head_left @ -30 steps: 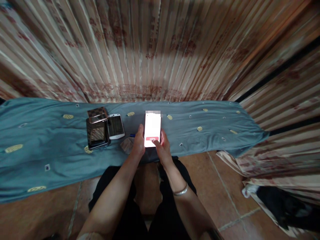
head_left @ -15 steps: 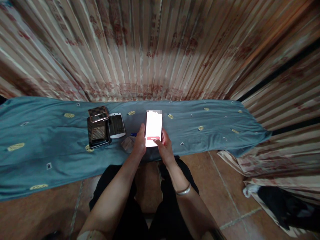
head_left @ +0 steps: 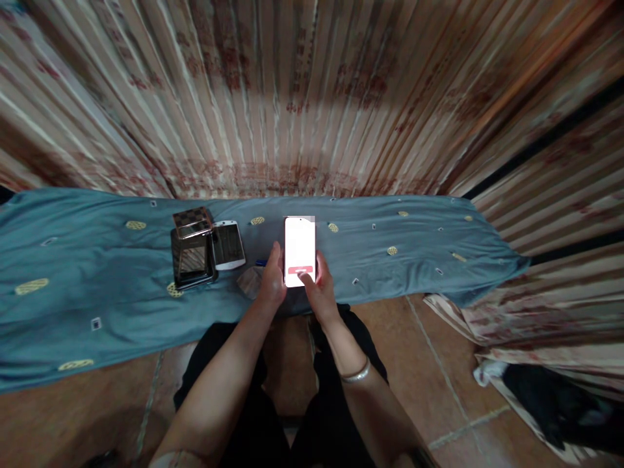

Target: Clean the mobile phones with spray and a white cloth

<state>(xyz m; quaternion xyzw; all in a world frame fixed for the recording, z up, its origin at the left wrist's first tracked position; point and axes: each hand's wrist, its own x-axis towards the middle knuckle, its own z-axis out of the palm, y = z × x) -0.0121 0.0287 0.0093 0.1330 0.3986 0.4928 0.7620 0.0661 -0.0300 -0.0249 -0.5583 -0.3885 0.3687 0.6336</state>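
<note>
Both hands grasp the lit white-screened slim smartphone (head_left: pixel 299 250) over the teal-cloth table (head_left: pixel 414 260): left hand (head_left: pixel 273 283) on its left edge, right hand (head_left: pixel 319 289) thumb on screen. Judging: light, rigid, slick glass, fragile; grip side edges.

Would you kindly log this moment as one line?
left hand: grips lit phone | right hand: thumb at red button | other phones: on teal cloth
</note>
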